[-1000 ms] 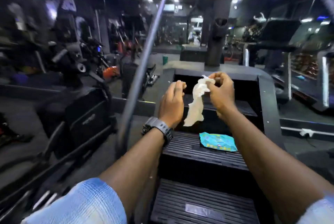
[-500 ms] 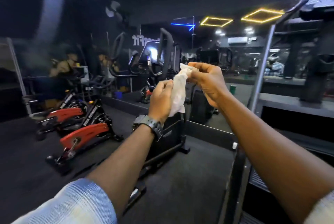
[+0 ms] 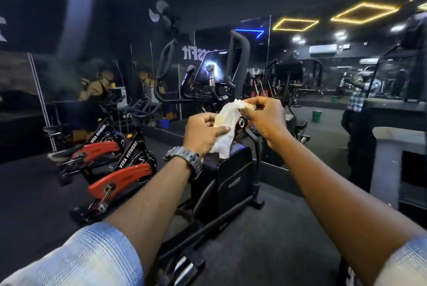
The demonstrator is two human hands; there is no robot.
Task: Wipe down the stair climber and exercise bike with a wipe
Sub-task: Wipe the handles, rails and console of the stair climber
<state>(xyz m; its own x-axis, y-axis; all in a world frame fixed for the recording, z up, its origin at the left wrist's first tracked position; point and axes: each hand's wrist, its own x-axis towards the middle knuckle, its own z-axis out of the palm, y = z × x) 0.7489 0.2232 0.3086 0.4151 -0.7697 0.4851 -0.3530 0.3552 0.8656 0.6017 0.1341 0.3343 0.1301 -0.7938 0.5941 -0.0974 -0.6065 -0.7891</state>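
Observation:
A crumpled white wipe [image 3: 225, 129] hangs between my two hands at chest height. My left hand [image 3: 204, 134], with a black watch on its wrist, grips the wipe's lower part. My right hand [image 3: 265, 116] pinches its top corner. Straight ahead, behind the wipe, stands a black exercise bike [image 3: 227, 177] with tall curved handlebars and a console screen [image 3: 217, 66]. A grey corner of the stair climber [image 3: 392, 147] shows at the right edge.
Two red and black spin bikes [image 3: 120, 170] labelled VIVA FITNESS stand at the left on the dark floor. A mirror wall behind them reflects the gym and people. A green bucket [image 3: 317, 116] sits on the floor at the far right.
My view has swung left from the stair climber's steps and the wipe packet to the exercise bike. Both hands kept hold of the wipe, and the left hand now grips it lower down.

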